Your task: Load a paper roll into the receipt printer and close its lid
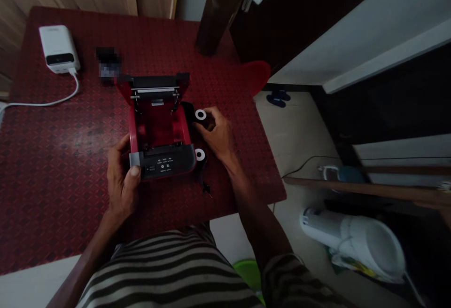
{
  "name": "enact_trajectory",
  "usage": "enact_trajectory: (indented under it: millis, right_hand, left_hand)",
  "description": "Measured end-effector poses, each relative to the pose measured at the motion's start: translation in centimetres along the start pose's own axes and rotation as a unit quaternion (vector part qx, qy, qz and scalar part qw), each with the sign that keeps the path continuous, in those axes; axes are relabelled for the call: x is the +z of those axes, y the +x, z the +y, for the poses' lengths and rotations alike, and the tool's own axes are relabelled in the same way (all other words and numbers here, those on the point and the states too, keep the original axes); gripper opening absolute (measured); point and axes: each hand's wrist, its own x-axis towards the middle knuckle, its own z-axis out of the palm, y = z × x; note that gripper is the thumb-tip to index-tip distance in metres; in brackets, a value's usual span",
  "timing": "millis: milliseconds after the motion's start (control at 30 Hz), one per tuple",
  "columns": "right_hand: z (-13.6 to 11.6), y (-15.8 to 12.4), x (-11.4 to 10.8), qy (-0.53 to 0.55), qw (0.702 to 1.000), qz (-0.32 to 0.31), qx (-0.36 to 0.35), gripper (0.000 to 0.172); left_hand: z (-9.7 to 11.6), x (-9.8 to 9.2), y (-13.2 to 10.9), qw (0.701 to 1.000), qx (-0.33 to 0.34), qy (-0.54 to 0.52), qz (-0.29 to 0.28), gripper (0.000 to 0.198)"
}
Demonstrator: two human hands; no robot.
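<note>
**Open printer braced on the bench, a roll held at its side**

A small red plastic printer (158,129) sits in the middle of the red patterned bench (70,157). Its black lid (158,82) is tipped back toward 12 o'clock, so the empty red bay faces up.

The left hand (123,181) grasps the printer's corner at 7 o'clock. The thumb lies on the grey button panel and the fingers wrap the side, apparently to keep the light casing from sliding.

The right hand (218,134) is at 3 o'clock, just beside the casing. It is closed around a black roll with a white core (200,115), held core-up and level with the bay's rim.

A second black roll (200,154) lies on the bench at 5 o'clock, touching the printer's front corner, within easy reach.

Well apart at 10 o'clock, a white power bank (58,49) trails a white cable (52,102) off the bench edge. A dark upright cylinder (220,11) stands at 1 o'clock.
</note>
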Motion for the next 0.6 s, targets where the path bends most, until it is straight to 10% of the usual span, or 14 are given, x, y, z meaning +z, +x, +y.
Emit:
enact_trajectory:
  millis: [267, 400, 600]
  right_hand:
    - [-0.2, -4.3, -3.4, 0.018, 0.998, 0.022, 0.062, 0.034]
    - [-1.4, -7.8, -5.7, 0.018, 0.993, -0.095, 0.07, 0.025]
    - [-2.0, -8.3, -2.9, 0.062, 0.988, -0.14, 0.02, 0.033]
  left_hand:
    - [0.2, -0.4, 0.0, 1.0, 0.007, -0.011, -0.01, 0.068]
    - [0.4, -0.2, 0.0, 1.0, -0.001, -0.014, -0.006, 0.069]
    - [0.3, 0.1, 0.0, 1.0, 0.008, -0.017, 0.003, 0.07]
